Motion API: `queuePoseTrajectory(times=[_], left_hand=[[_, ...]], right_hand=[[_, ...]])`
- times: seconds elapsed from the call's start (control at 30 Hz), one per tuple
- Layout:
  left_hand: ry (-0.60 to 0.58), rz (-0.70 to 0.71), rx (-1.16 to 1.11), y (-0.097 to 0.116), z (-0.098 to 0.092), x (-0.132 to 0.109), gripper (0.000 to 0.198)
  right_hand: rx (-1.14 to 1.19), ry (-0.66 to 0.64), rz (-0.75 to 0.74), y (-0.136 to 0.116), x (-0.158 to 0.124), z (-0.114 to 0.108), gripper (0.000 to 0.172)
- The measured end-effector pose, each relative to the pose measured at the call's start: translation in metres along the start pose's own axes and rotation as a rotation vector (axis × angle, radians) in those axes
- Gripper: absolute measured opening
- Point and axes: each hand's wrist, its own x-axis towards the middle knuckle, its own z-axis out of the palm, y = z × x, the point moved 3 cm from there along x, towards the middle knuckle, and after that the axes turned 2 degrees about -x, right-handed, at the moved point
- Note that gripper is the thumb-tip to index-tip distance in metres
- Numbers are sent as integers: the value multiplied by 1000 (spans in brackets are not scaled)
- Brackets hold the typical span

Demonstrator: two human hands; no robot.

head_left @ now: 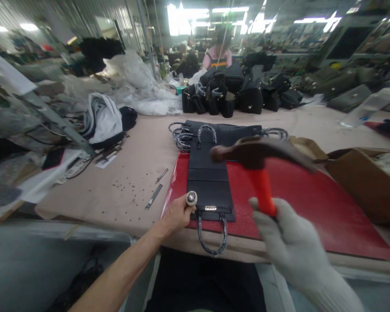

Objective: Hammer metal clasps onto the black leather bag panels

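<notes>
My bare left hand (178, 212) is closed around an upright tool with a round, metal-capped handle (191, 198). Its lower end is hidden. It stands over the left edge of a black bag panel (209, 186), beside a small metal clasp (210, 208). From the panel's near edge a wrapped handle loop (213, 251) hangs toward me. My right hand (286, 234), in a pale knit glove, grips a claw hammer (263, 186) by its orange handle. The hammer is raised in the air, its head blurred, to the right of the panel.
Under the panel lies a red board (295, 195). Other black bag pieces (234, 134) lie behind it. A blade-like tool (154, 196), a thin metal rod (161, 175) and small scattered bits are at left. A cardboard box (360, 186) stands right. Finished-looking black bags (250, 95) and a person are farther back.
</notes>
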Motion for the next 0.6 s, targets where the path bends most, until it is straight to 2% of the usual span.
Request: queuePoseTrajectory(times=[0.1,0.17,0.23,0.3,0.37,0.4,0.5,0.53,0.6], left_hand=[[-20,-49,26,-3,2,0,9],[-26,-57,31,-4,3,0,10],[-19,-31,15,-3,3,0,14],[-13,-8,-5,-3,2,0,16],[-9,-4,-15,-3,1,-1,15],[-11,-6,-13,-3,1,-1,14],[-19,-10,-5,-4,0,-1,11],[-23,-8,0,-4,0,-1,10],[-25,1,14,-4,0,-1,12]], right_hand=[[-235,-186,-161,-9,1,20,17],[-321,-226,-206,-16,7,17,19],[-262,-144,-221,-28,14,2,20],[-126,38,-174,-36,18,-13,18],[-69,128,-152,-37,13,-14,21],[-104,109,-159,-33,9,-9,21],[-354,-169,-220,-11,-7,15,22],[-416,-248,-217,0,-12,20,21],[-505,-320,-151,23,-16,22,19]])
